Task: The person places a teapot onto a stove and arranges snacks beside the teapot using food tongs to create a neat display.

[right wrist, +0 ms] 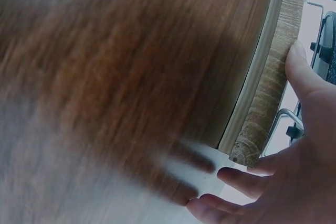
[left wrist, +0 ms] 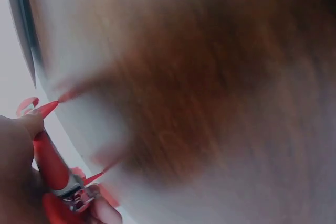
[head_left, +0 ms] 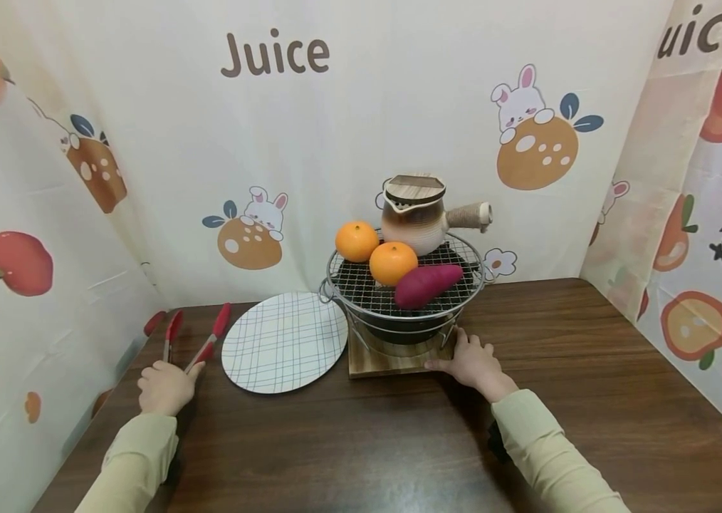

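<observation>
In the head view my left hand (head_left: 165,387) holds a pair of red-and-silver tongs (head_left: 208,342) at the left of the table, the two arms spread in a V pointing away from me. The left wrist view shows the red grip and metal joint of the tongs (left wrist: 52,169) by my fingers. My right hand (head_left: 473,363) holds the front right corner of a square wooden board (head_left: 377,362), thumb at the front edge, fingers at the right side. On that board stands a round black grill (head_left: 406,328) with a wire mesh top. In the right wrist view, the outer fingers (right wrist: 210,208) touch the tabletop.
Two oranges (head_left: 393,263), a purple sweet potato (head_left: 428,285) and a side-handled clay pot (head_left: 415,224) with a wooden lid sit on the mesh. A white checked round plate (head_left: 285,342) lies between tongs and grill. Printed curtains (head_left: 361,128) enclose the brown table (head_left: 335,442).
</observation>
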{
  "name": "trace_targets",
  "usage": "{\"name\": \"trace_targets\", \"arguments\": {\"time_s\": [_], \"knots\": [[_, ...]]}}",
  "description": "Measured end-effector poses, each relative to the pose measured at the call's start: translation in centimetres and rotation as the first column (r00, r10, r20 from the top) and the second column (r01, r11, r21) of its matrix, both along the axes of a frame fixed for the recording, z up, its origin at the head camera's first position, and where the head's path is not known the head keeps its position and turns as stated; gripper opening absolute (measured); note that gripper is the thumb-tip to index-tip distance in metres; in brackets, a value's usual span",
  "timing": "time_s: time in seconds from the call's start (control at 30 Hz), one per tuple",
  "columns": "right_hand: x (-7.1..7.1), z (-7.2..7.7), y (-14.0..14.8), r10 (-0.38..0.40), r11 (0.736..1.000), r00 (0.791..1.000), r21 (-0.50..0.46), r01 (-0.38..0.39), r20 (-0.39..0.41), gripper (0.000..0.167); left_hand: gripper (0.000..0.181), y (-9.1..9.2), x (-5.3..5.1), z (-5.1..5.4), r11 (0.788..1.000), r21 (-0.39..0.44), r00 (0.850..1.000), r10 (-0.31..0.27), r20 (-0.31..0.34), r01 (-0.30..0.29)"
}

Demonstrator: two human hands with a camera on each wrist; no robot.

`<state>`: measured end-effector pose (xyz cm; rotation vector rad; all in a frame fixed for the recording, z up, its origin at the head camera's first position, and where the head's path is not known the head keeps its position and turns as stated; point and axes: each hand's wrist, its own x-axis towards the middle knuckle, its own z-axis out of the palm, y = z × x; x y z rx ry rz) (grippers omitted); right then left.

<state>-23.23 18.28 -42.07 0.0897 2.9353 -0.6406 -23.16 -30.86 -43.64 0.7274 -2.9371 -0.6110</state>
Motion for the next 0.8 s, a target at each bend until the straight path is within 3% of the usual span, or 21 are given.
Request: {"name": "trace_targets", "arguments": {"time_s": [0.3,0.47,0.53,0.67,0.8], "knots": [[-0.7,-0.3,-0.3,0.010,1.000,1.000,-0.003,-0.010,-0.027,0.105,0.076,0.1,0.1,-0.3,0.996,-0.086,1.000,0.018,0.006,-0.017],[-0.9,-0.9,-0.4,0.025,1.000,0.996,0.014,-0.024,-0.087,0.104,0.084,0.6,0.1,-0.2,0.991,-0.127,0.998,0.037,0.045,-0.032],[-0.7,-1.2,-0.4,0.033,0.999,0.992,0.027,-0.030,-0.124,0.103,0.089,1.1,0.2,0.0,0.986,-0.166,0.999,0.036,0.027,-0.031],[0.1,-1.7,-0.1,0.037,0.997,0.975,0.072,-0.021,-0.221,0.099,0.094,3.1,0.3,0.7,0.958,-0.285,0.994,-0.047,-0.096,0.018],[1.0,-1.5,0.4,0.041,0.994,0.958,0.110,-0.010,-0.285,0.096,0.087,6.4,0.6,1.8,0.919,-0.376,0.948,-0.216,-0.233,0.118]]}}
